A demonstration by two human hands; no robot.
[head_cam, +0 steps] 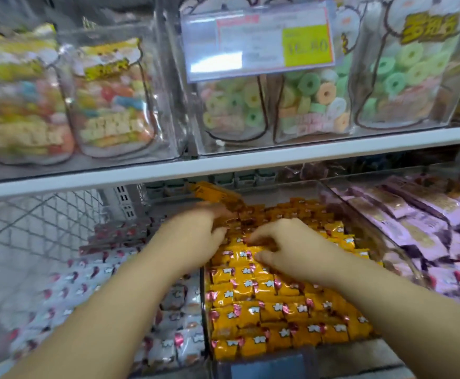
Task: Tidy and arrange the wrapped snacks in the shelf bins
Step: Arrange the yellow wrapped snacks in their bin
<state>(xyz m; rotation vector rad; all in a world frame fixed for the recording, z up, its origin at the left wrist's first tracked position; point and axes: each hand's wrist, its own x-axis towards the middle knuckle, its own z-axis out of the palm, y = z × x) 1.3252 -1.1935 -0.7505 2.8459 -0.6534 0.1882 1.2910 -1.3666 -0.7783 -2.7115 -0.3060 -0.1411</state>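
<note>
Head view: orange snacks [278, 310] packed in rows in middle clear bin [204, 310] on low shelf

Left hand [196, 233] on orange snacks at back of bin, fingers bent but blurry, cannot tell if grasping

Right hand [286, 250] just beside it, bent fingers [253, 239] and thumb pinch orange snacks

White snacks [86, 283] in left bin, purple snacks [414, 222] in right bin

Ring candy bags [313, 99] on upper shelf [223, 165], behind price tag [259, 42]
</note>
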